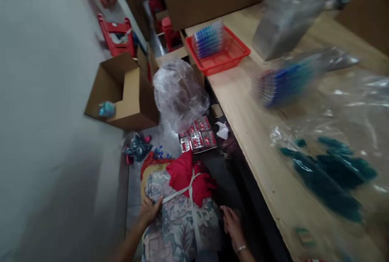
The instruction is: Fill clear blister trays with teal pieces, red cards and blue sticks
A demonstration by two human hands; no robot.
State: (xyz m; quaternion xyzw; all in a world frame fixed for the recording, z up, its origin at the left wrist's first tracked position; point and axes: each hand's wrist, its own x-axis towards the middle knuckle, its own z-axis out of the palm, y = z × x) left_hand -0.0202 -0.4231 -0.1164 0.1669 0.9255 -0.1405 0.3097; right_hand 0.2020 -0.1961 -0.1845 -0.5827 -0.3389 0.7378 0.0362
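Head view: the L hand (pixel 148 211) lies on a floral-print cloth bundle (pixel 179 223), fingers right by a white flat strap (pixel 191 196) crossing it. The R hand (pixel 232 227) (silvery bracelet (pixel 241 248) on the wrist) is at the bundle's other side, on or just beside its edge; can't tell which. Hands are apart w/ the bundle between them, and neither looks clamped on anything. Bright red cloth (pixel 184 175) bulges from the top of the bundle, under the strap.

Past it, on the floor: red-and-silver blister packs (pixel 197 137), a puffy clear plastic bag (pixel 179 94), and a small dark teal-and-pink plastic heap (pixel 137 148). Further left, an open brown cardboard box (pixel 121 96) w/ a small blue item (pixel 107 109) inside.

A pale wooden worktop (pixel 258 140) runs along the right. On it: a red plastic basket (pixel 234 53) holding a blue-and-clear stack (pixel 208 39), a blurred bag of blue pens (pixel 288 79), and clear plastic sheeting (pixel 340 104) over teal items (pixel 325 177). A red plastic stool (pixel 117 35) sits farther back.
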